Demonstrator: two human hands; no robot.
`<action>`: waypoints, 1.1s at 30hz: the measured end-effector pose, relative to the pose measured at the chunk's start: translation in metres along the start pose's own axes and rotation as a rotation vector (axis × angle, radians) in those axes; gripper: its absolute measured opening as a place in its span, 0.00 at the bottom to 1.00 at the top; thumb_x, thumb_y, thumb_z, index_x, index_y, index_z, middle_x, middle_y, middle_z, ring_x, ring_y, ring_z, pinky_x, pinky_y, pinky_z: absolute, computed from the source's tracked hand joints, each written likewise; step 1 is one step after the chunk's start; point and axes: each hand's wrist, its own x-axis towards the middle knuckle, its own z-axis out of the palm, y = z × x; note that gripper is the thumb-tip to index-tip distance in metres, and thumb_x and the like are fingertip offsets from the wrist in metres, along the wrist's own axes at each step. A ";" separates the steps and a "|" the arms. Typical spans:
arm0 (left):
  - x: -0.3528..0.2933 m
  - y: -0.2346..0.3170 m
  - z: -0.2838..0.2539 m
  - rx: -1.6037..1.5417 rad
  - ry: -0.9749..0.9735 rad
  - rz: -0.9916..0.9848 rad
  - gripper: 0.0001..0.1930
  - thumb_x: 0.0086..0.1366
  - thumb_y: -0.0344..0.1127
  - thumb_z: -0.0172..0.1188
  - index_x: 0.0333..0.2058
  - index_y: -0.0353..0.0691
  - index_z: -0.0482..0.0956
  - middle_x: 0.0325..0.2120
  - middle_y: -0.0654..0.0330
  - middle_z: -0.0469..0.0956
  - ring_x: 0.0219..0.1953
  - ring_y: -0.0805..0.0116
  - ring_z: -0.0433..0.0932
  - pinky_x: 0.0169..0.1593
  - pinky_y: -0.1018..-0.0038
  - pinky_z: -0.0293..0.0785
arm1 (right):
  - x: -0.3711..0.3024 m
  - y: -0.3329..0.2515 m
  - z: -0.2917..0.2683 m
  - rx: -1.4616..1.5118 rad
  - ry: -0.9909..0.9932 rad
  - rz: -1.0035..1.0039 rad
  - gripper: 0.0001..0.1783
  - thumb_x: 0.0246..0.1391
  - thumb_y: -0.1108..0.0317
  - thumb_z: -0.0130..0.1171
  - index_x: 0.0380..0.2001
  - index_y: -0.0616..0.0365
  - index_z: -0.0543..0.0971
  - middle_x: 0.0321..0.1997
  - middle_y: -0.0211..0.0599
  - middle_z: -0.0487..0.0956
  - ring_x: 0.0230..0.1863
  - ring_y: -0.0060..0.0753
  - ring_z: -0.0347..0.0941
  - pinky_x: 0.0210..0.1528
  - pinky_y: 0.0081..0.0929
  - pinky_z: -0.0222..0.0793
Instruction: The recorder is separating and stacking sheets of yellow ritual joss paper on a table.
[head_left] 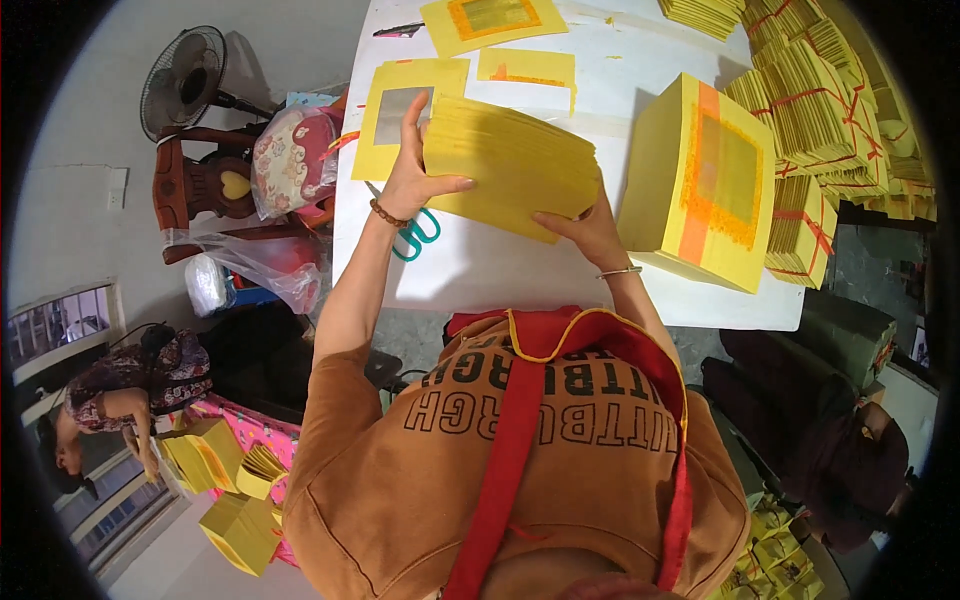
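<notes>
Between my two hands, above the white table, is a thick stack of yellow paper (pixel 515 165), its layered edges facing me. My left hand (pixel 415 170) grips its left end, thumb along the near side. At the right lower corner my right hand (pixel 580 225) holds it, thumb in front and fingers hidden behind. Below the stack lie green-handled scissors (pixel 416 236), their blades partly under my left wrist. A yellow sheet with a grey panel (pixel 400 108) lies behind my left hand. To the right stands a tall yellow paper stack (pixel 700 180) with an orange-bordered square on top.
Red-tied yellow paper bundles (pixel 815 110) crowd the white table's (pixel 460 285) right side. More yellow sheets (pixel 490 22) and a small black cutter (pixel 398 31) lie at the far side. Left are a wooden chair (pixel 185 190) and a fan (pixel 185 75). Another person (pixel 130 390) handles yellow paper, lower left.
</notes>
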 end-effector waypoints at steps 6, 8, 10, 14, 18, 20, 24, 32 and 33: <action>0.006 -0.058 0.000 0.419 -0.118 -0.063 0.62 0.38 0.20 0.70 0.65 0.51 0.33 0.59 0.53 0.55 0.62 0.59 0.55 0.62 0.67 0.55 | 0.010 0.057 -0.023 -0.265 0.060 -0.050 0.45 0.35 0.73 0.70 0.56 0.60 0.55 0.53 0.40 0.65 0.57 0.33 0.61 0.60 0.31 0.58; 0.003 -0.057 0.000 0.399 -0.122 -0.074 0.62 0.38 0.20 0.70 0.65 0.51 0.33 0.61 0.54 0.52 0.63 0.59 0.53 0.63 0.67 0.53 | 0.006 0.058 -0.021 -0.243 0.071 -0.032 0.45 0.36 0.74 0.70 0.55 0.60 0.55 0.52 0.40 0.66 0.56 0.33 0.61 0.59 0.30 0.59; 0.003 -0.057 0.000 0.378 -0.127 -0.088 0.62 0.38 0.20 0.70 0.65 0.52 0.33 0.62 0.54 0.50 0.64 0.60 0.51 0.63 0.67 0.52 | 0.005 0.055 -0.020 -0.220 0.084 -0.011 0.44 0.36 0.74 0.70 0.54 0.60 0.55 0.52 0.40 0.66 0.56 0.33 0.62 0.58 0.29 0.61; -0.001 -0.068 -0.001 0.302 -0.133 -0.138 0.62 0.38 0.21 0.71 0.65 0.49 0.33 0.63 0.54 0.47 0.65 0.61 0.48 0.64 0.67 0.51 | 0.003 0.054 -0.019 -0.279 0.075 -0.022 0.43 0.36 0.77 0.70 0.54 0.60 0.55 0.52 0.40 0.66 0.54 0.33 0.64 0.56 0.28 0.63; 0.001 -0.051 -0.011 0.302 -0.213 -0.104 0.65 0.35 0.29 0.76 0.65 0.47 0.34 0.63 0.52 0.48 0.65 0.57 0.49 0.65 0.65 0.48 | 0.005 0.052 -0.022 -0.352 0.033 -0.046 0.42 0.36 0.79 0.69 0.53 0.59 0.56 0.52 0.40 0.67 0.54 0.32 0.64 0.57 0.28 0.64; 0.008 -0.020 -0.010 0.537 -0.235 0.011 0.65 0.33 0.34 0.77 0.65 0.47 0.36 0.62 0.51 0.48 0.64 0.54 0.49 0.65 0.63 0.47 | 0.004 0.048 -0.023 -0.390 0.037 -0.051 0.42 0.36 0.79 0.69 0.53 0.59 0.56 0.52 0.40 0.67 0.54 0.32 0.65 0.57 0.29 0.64; 0.022 0.019 0.020 1.095 -0.339 0.335 0.65 0.31 0.54 0.75 0.64 0.47 0.41 0.60 0.49 0.54 0.62 0.47 0.53 0.63 0.51 0.44 | 0.003 0.038 -0.016 -0.374 0.040 -0.045 0.41 0.37 0.79 0.69 0.53 0.59 0.56 0.52 0.40 0.68 0.53 0.32 0.66 0.57 0.29 0.65; 0.027 0.013 0.062 1.498 -0.587 0.262 0.61 0.33 0.54 0.73 0.64 0.46 0.45 0.50 0.52 0.68 0.50 0.54 0.69 0.53 0.56 0.60 | 0.007 0.053 -0.023 -0.313 0.016 -0.076 0.41 0.38 0.77 0.69 0.53 0.59 0.55 0.53 0.41 0.66 0.56 0.33 0.64 0.58 0.30 0.64; 0.025 0.006 0.061 1.470 -0.510 0.281 0.60 0.34 0.52 0.73 0.64 0.46 0.45 0.48 0.53 0.70 0.48 0.54 0.70 0.51 0.57 0.62 | 0.007 0.055 -0.023 -0.270 0.006 -0.063 0.44 0.36 0.76 0.70 0.54 0.59 0.55 0.54 0.42 0.65 0.57 0.34 0.63 0.59 0.30 0.62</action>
